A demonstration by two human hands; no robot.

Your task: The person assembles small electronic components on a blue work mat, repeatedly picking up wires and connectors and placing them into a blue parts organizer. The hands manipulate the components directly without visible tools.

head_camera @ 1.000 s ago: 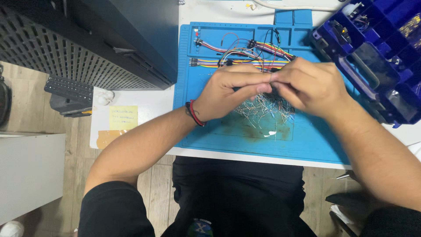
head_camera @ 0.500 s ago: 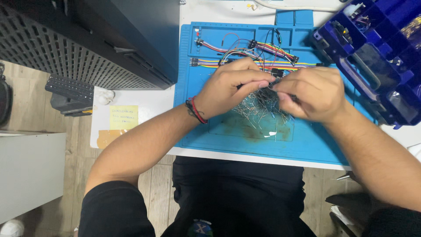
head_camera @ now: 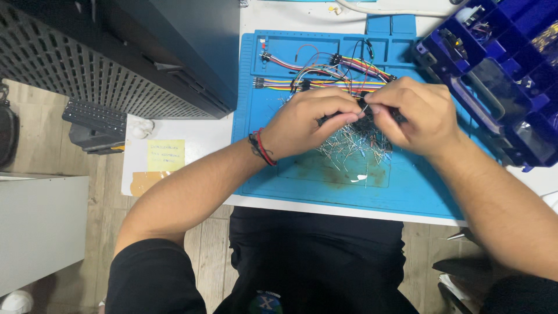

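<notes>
Over the blue mat (head_camera: 407,192), left hand (head_camera: 305,119) and right hand (head_camera: 415,116) pinch one small dark part (head_camera: 365,110) above loose wire-legged components (head_camera: 354,145), apparently sorting; separating it needs fine grip

The left hand (head_camera: 308,119) and right hand (head_camera: 415,116) cover a small dark thing pinched between them; it is too hidden to tell what it is. The hands also hide part of the pile of thin wire bits (head_camera: 354,148). The blue parts box (head_camera: 500,75) is cut off by the right edge. The writing on the yellow note (head_camera: 164,154) is too small to read.
</notes>
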